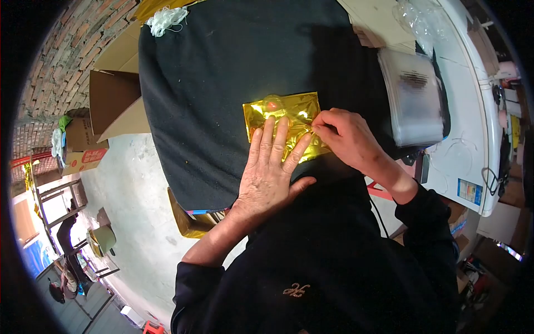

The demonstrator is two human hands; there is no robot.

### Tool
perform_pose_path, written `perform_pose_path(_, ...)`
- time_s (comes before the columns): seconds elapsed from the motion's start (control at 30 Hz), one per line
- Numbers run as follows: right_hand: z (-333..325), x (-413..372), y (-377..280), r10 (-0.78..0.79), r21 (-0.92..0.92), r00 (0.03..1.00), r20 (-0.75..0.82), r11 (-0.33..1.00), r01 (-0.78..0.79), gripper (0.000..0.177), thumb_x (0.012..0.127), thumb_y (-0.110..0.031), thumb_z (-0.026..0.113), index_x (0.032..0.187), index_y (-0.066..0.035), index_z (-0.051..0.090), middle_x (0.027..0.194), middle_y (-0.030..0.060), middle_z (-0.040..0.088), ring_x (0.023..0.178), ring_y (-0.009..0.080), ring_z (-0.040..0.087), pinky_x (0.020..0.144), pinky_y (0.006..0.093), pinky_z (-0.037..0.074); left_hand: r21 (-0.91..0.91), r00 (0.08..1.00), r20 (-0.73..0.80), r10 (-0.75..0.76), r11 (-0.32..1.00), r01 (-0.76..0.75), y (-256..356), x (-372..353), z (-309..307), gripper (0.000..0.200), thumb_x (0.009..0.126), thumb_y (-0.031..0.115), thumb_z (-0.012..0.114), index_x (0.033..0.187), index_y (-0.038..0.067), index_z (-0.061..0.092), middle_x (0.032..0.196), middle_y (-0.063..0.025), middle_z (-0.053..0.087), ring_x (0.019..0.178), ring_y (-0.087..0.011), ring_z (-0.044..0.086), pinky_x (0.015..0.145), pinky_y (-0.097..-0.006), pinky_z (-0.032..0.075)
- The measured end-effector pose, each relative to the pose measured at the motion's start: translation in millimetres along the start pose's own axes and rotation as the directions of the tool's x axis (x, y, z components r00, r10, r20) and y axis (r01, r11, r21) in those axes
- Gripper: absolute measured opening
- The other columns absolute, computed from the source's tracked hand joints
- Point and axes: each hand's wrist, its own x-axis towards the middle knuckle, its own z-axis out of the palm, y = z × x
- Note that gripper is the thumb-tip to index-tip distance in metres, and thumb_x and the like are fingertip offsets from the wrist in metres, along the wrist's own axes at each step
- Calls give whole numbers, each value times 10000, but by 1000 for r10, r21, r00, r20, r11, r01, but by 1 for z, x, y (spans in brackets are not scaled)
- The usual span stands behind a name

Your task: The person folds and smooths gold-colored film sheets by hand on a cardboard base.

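Note:
A shiny gold foil sheet or bag [251, 113] lies on the black cloth [222, 72] covering the table. My left hand [267, 161] rests flat across its lower left part, fingers spread and thumb out to the side. On the foil's upper part sits a clear, rounded piece with a red spot [272, 105]. At the foil's right edge, my right hand [347, 139] is closed in a pinch, its fingertips touching a crumpled bit of the gold surface. Whether they grip the foil itself or something thin on it is hidden.
A stack of clear plastic sleeves [414, 106] lies at the cloth's right side. White string [167, 21] is bunched at the far left corner. A white appliance top [464, 111] adjoins on the right. An open cardboard box [114, 100] stands on the left.

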Motion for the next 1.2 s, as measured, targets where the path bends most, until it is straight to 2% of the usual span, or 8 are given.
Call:
perform_pose_path(0.1, 8, 2, 1, -90, 3, 992, -85, 996, 91, 120, 971, -144, 696, 915, -51, 644, 854, 149, 672, 865, 383, 688, 756, 511, 537, 4, 1000, 9, -7, 1000, 7, -1, 0, -1, 956, 888, 586, 780, 1669, 188, 401, 1734, -302, 237, 1621, -501, 189, 1311, -622, 172)
perform_pose_path(0.2, 15, -2, 1, -106, -29, 979, -174, 994, 103, 120, 977, -146, 678, 933, -56, 612, 851, 159, 670, 835, 400, 668, 761, 534, 527, 6, 1000, 10, -9, 1000, 9, -1, 1, 1, 951, 885, 592, 778, 1667, 199, 405, 1736, -296, 238, 1621, -500, 191, 1308, -627, 174)
perform_pose_path(0.3, 16, -2, 2, -209, -65, 959, -192, 978, 200, 114, 977, -128, 661, 937, -53, 584, 847, 166, 666, 817, 415, 652, 766, 549, 516, 20, 1000, 21, -15, 1000, 14, -1, 1, 2, 952, 880, 602, 777, 1665, 210, 409, 1737, -291, 241, 1621, -499, 193, 1305, -630, 175)
perform_pose_path(0.5, 11, 0, 3, -221, -53, 963, -152, 975, 216, 101, 965, -96, 670, 960, -48, 581, 875, 164, 674, 839, 408, 658, 765, 534, 519, 38, 1000, 14, -13, 999, 13, 0, 1, 2, 979, 862, 624, 776, 1665, 209, 401, 1736, -292, 244, 1619, -505, 198, 1298, -643, 179)
perform_pose_path(0.6, 11, -2, 0, -69, 70, 988, -141, 994, 79, 123, 955, -103, 693, 1015, -67, 592, 886, 154, 677, 833, 404, 659, 772, 527, 526, 37, 999, 25, -25, 999, 24, 0, 1, 1, 986, 862, 630, 771, 1667, 201, 395, 1736, -298, 241, 1618, -510, 200, 1295, -646, 183)
perform_pose_path(0.8, 15, -12, -7, -242, -78, 924, -295, 970, 230, 214, 927, -128, 755, 1064, -66, 603, 944, 143, 643, 890, 377, 645, 785, 497, 545, 56, 999, 44, -25, 998, 23, 0, 1, 0, 1001, 866, 638, 763, 1678, 198, 377, 1735, -305, 234, 1619, -512, 193, 1293, -651, 185)
perform_pose_path(0.9, 21, -19, -1, -257, -120, 922, -291, 965, 232, 242, 913, -144, 778, 1074, -66, 615, 963, 141, 629, 922, 368, 638, 783, 489, 545, 52, 999, 46, -26, 998, 24, -1, 1, 1, 1009, 865, 639, 760, 1683, 199, 369, 1737, -306, 230, 1620, -512, 191, 1292, -651, 185)
perform_pose_path(1.2, 25, -20, 2, -193, 41, 932, -308, 976, 216, 299, 876, -107, 812, 1106, -60, 626, 933, 128, 662, 873, 370, 662, 773, 485, 546, 47, 999, 46, -19, 999, 17, -1, 0, 0, 1021, 859, 641, 761, 1688, 200, 361, 1740, -309, 221, 1619, -516, 192, 1291, -653, 188)
